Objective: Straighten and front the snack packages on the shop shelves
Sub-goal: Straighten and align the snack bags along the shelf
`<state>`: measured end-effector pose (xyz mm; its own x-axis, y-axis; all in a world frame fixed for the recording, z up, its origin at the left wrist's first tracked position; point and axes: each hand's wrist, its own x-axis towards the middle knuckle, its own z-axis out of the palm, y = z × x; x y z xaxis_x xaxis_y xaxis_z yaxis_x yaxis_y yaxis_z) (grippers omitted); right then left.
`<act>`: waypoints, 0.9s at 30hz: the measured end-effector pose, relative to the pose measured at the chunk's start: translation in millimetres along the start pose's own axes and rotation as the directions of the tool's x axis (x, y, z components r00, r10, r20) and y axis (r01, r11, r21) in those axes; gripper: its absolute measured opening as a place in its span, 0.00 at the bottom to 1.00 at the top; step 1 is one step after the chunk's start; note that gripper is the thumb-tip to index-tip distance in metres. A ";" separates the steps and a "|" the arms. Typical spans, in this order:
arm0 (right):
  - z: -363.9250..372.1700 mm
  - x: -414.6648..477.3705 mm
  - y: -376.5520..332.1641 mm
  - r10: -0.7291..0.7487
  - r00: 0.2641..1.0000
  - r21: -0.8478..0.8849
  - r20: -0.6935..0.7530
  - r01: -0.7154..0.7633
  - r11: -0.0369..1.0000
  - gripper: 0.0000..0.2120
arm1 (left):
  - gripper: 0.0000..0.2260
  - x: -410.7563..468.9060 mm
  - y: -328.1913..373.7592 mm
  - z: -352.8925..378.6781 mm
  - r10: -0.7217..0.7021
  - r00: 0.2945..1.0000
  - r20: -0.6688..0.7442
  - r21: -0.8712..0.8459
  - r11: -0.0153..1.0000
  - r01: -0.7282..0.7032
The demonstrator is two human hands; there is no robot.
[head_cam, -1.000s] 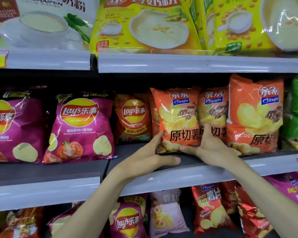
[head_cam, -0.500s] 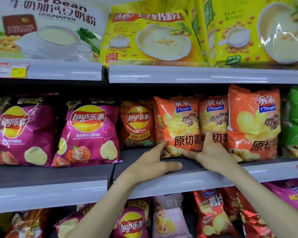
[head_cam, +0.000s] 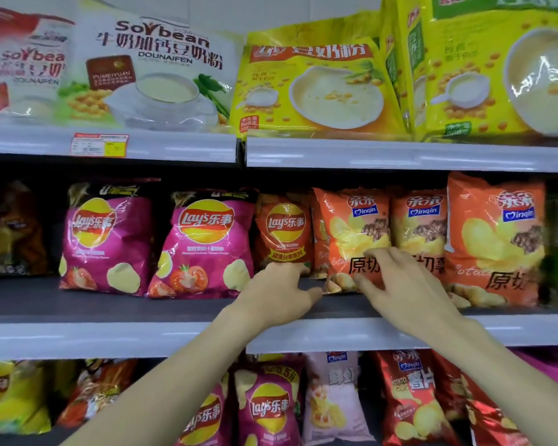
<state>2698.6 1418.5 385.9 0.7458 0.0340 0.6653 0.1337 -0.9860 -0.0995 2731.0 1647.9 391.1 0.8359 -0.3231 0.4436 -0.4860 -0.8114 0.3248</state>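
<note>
Middle shelf (head_cam: 110,336): left hand (head_cam: 279,292), fingers loosely curled, empty, beside orange bag (head_cam: 351,233); right hand (head_cam: 403,291), fingers spread, resting on the bag's lower front.

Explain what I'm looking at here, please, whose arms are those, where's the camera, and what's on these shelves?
There is no machine: a person wears a camera on the head, looking forward and down at their own bare arms. The middle shelf holds chip bags: pink Lay's bags on the left, orange Qinqin bags on the right. The left hand and right hand rest at the bottom of one orange bag; neither has a closed grip on it. Soybean powder packs sit above, more snacks below.
</note>
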 end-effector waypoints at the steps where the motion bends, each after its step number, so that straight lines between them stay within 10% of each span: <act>1: -1.7 -2.0 -8.5 -0.033 0.999 -0.007 0.013 0.034 0.999 0.27 | 0.29 -7.4 -3.0 -5.9 0.005 1.000 -0.029 0.071 0.997 -0.003; 17: 15.6 17.5 -138.8 -0.358 0.919 0.133 0.164 0.339 0.931 0.32 | 0.15 -101.4 -77.2 -88.0 -0.218 0.938 -0.268 0.183 0.945 0.272; 27: -12.7 17.0 -94.5 -0.264 0.959 0.061 0.108 0.258 0.964 0.30 | 0.18 -62.9 -29.5 -87.4 -0.078 0.956 -0.282 0.212 0.967 0.141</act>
<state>2690.3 1510.2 416.0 0.7504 0.3102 0.5836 0.3614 -0.9319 0.0307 2670.5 1734.8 426.6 0.7651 -0.1082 0.6348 -0.2976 -0.9336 0.1996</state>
